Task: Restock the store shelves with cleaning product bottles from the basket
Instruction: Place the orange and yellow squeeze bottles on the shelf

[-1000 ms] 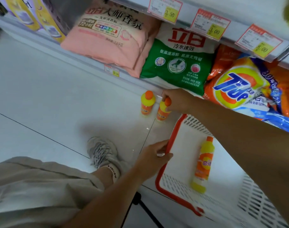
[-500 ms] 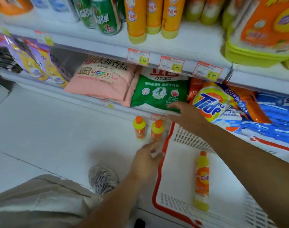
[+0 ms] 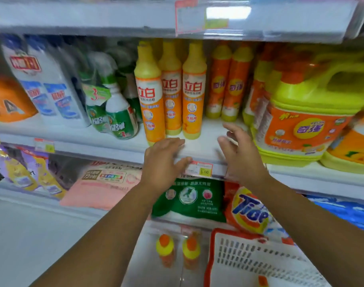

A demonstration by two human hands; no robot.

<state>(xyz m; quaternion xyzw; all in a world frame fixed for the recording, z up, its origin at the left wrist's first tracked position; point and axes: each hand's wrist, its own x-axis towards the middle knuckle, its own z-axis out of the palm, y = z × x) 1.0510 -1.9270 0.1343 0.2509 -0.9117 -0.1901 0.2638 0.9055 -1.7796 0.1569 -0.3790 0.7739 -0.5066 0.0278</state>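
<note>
Two small orange-and-yellow bottles stand upright on the floor beside the white basket with a red rim. Only the orange cap of a third bottle shows inside the basket at the bottom edge. My left hand and my right hand are both raised to the front edge of the middle shelf, fingers spread and holding nothing. They flank a bare stretch of shelf in front of tall orange dish-soap bottles and slimmer orange bottles.
Large yellow-green jugs crowd the shelf right of my hands. Green spray bottles and white-blue bottles fill the left. Below lie pink, green and Tide detergent bags. A price tag hangs between my hands.
My right hand let go of the second bottle on the floor and my left hand left the basket rim. Both hands rose to the middle shelf as my view tilted up.
</note>
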